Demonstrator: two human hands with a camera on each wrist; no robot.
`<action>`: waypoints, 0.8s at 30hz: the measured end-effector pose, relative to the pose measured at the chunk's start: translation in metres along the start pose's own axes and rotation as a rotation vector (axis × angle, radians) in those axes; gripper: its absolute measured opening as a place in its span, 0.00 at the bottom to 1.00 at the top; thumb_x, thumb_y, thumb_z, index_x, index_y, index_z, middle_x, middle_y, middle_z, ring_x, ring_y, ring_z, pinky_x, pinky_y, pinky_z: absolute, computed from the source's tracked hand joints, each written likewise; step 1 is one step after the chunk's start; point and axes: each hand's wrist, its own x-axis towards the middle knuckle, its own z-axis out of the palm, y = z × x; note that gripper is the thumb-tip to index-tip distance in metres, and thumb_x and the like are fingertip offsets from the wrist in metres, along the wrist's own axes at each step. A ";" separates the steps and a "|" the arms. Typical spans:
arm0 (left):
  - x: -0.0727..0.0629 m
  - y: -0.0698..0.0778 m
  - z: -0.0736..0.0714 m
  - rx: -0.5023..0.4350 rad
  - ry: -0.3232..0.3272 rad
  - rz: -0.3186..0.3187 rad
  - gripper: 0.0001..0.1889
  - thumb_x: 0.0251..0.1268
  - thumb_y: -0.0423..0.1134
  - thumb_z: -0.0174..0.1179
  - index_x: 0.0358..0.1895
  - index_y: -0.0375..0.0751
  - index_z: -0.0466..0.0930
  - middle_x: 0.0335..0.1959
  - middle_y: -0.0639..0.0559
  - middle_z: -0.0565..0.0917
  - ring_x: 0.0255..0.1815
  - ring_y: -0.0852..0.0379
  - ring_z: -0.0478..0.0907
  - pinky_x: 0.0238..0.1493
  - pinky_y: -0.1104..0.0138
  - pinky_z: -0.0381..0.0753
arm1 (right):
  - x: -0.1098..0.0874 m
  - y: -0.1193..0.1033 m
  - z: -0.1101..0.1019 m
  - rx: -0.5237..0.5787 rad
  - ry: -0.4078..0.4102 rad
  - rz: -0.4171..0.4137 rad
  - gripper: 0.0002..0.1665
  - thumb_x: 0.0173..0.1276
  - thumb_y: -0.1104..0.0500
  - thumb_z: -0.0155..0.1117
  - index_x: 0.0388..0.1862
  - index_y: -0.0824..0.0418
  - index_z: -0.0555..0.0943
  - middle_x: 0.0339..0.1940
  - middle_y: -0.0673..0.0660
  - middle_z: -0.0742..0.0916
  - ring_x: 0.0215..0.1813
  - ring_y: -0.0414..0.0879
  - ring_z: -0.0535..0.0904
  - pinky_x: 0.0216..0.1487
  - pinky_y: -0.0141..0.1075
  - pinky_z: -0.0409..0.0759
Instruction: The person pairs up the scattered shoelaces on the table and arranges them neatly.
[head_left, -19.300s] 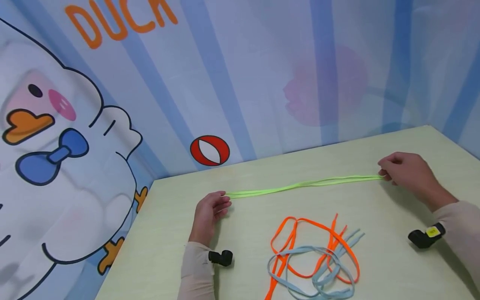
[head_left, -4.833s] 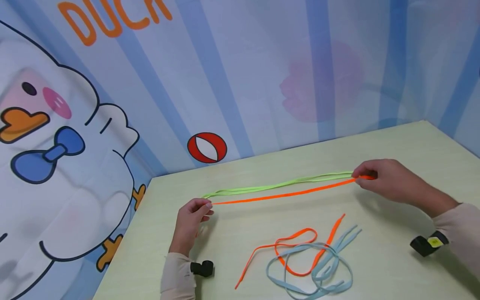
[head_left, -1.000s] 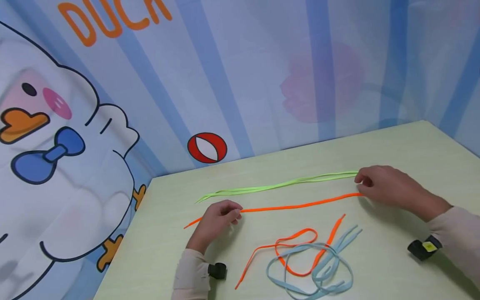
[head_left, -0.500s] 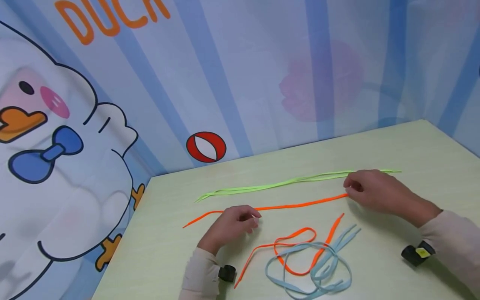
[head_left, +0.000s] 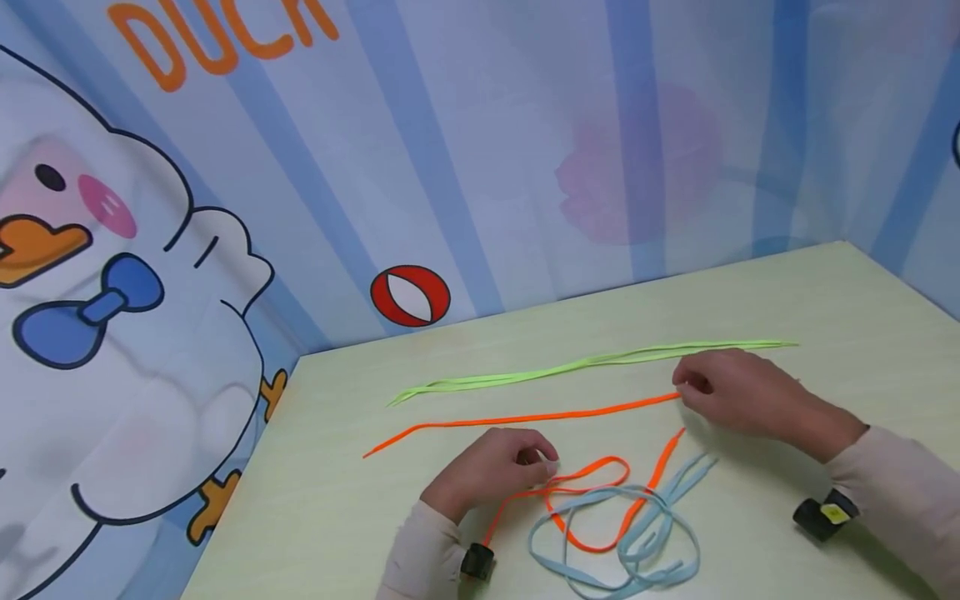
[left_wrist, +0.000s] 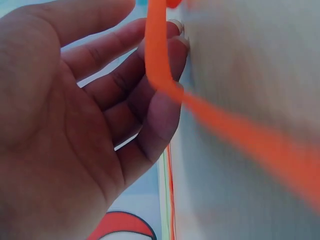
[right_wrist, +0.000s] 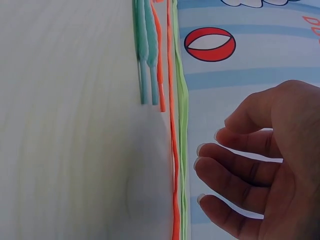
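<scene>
My left hand (head_left: pixel 487 471), fingers loosely bent, hovers at the left of a loosely looped orange shoelace (head_left: pixel 665 462). In the left wrist view that lace (left_wrist: pixel 235 127) runs close by the fingers, which do not grip it. Another orange shoelace (head_left: pixel 525 419) lies stretched across the table. By its right end is my right hand (head_left: pixel 750 400); the right wrist view has this hand's fingers relaxed with nothing between them. Behind the stretched lace lies a doubled neon green shoelace (head_left: pixel 592 362), roughly parallel to it.
Light blue shoelaces (head_left: pixel 677 486) lie coiled and tangled with the looped orange one at the front. A printed cloth backdrop (head_left: pixel 510 167) rises along the far edge of the pale table (head_left: pixel 322 467).
The green lace, then one orange lace, was stretched out and laid down. Just now my left hand has let go and moved right toward the looped lace; my right hand has shifted left.
</scene>
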 end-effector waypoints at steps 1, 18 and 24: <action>0.001 0.002 0.001 0.013 -0.005 0.004 0.05 0.69 0.46 0.63 0.43 0.53 0.85 0.32 0.61 0.83 0.34 0.62 0.79 0.38 0.66 0.79 | 0.000 -0.001 0.000 0.001 -0.004 0.002 0.11 0.67 0.60 0.60 0.45 0.59 0.85 0.34 0.47 0.83 0.33 0.42 0.74 0.34 0.39 0.75; 0.006 0.022 0.021 0.263 0.022 -0.079 0.08 0.64 0.54 0.67 0.33 0.59 0.80 0.25 0.65 0.80 0.26 0.63 0.75 0.31 0.67 0.74 | 0.001 -0.011 0.004 -0.004 -0.003 -0.037 0.09 0.65 0.61 0.61 0.42 0.57 0.85 0.29 0.44 0.80 0.31 0.41 0.72 0.33 0.37 0.74; 0.004 0.024 0.025 0.292 0.041 -0.107 0.11 0.63 0.54 0.67 0.29 0.58 0.79 0.23 0.64 0.79 0.26 0.63 0.74 0.30 0.67 0.72 | -0.001 -0.013 0.007 0.004 -0.003 -0.066 0.08 0.65 0.61 0.61 0.41 0.56 0.85 0.28 0.43 0.79 0.30 0.40 0.72 0.32 0.37 0.73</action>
